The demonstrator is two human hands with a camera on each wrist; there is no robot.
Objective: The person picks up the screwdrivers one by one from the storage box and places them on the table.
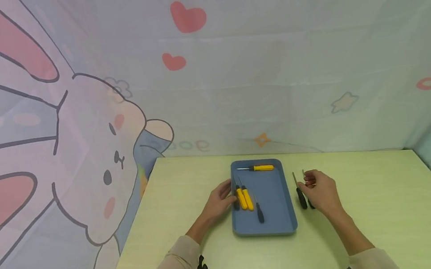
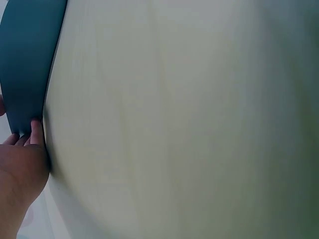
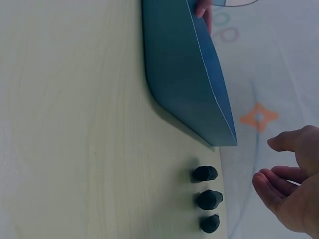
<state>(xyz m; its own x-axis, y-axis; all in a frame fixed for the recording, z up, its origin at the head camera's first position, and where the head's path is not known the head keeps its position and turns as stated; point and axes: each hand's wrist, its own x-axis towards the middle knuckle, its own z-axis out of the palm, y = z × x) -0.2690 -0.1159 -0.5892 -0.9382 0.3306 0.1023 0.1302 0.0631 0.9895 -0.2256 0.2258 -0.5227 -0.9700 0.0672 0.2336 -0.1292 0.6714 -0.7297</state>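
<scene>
The left hand [image 1: 218, 200] pinches the tray [image 1: 273, 199]; the right hand [image 1: 322, 191], fingers parted, holds nothing. Black screwdriver handles [image 1: 302, 199] just beside it should grip well — stiff, probably light.

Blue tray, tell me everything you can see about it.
The blue tray is rectangular and shallow, with rounded corners and raised walls, apparently plastic. It sits flat on the table, long sides running front to back. Three yellow-handled screwdrivers and at least one black-handled screwdriver lie inside. The left hand holds its left wall.
</scene>
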